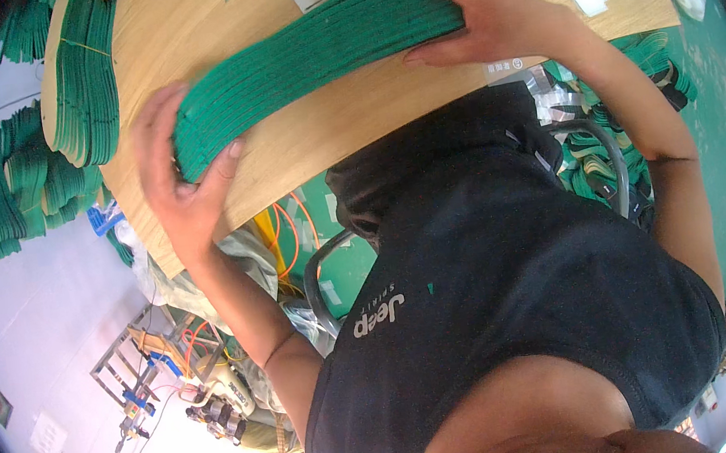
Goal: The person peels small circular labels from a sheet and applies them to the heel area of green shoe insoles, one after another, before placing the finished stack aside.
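As 2 hands, left hand & right hand, clamp green strip stack.

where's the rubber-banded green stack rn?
Head view, upper left: the banded green stack lies on the wooden table's left end, apart from the long green stack held between the left hand and right hand.

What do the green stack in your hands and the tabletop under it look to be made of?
Green stack: thin flexible sheets, likely felt or fabric, matte with layered edges bending between left hand and right hand. Tabletop: wood or wood-look laminate, smooth with pale grain.
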A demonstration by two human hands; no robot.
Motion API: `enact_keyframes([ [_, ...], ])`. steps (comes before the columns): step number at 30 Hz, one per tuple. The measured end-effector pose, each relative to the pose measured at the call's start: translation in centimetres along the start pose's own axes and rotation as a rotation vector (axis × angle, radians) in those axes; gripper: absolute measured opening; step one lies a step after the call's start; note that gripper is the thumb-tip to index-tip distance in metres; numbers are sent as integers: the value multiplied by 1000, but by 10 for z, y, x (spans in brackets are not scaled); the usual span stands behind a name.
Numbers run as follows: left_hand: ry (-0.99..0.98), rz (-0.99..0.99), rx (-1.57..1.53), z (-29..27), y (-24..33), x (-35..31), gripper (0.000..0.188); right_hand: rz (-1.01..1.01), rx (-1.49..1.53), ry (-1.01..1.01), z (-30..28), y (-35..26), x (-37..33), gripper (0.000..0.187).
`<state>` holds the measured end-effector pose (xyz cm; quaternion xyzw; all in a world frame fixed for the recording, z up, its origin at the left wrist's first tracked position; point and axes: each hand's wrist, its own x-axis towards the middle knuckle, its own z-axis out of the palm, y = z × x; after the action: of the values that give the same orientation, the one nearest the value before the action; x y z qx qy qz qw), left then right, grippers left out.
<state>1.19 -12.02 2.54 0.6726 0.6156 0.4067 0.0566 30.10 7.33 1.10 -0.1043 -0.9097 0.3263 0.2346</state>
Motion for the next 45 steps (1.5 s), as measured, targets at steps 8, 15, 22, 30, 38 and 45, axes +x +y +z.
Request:
enact_keyframes([
  [8, -110, -418, -258, -6, 2, 19, 57, 507, 400, -49, -20, -13, -1, 53],
  [15, -71, -444, -213, 10, -31, 30, 62, 470, 311, -16, -19, -4, 4, 65],
  [22, -138, 75, 111, -10, -13, 6, 77, 49, -286, -25, -16, -22, -10, 81],
  [30, -37, -34, 87, 0, -2, -1, 74, -148, -324, -87, -7, -10, 3, 71],
  [38, 18, -209, -110, -1, 0, -3, 71, 321, 302, 14, -7, -28, 0, 55],
  [45, -305, -458, -164, -16, -2, -3, 55, 476, 336, -237, -22, -48, 3, 58],
])
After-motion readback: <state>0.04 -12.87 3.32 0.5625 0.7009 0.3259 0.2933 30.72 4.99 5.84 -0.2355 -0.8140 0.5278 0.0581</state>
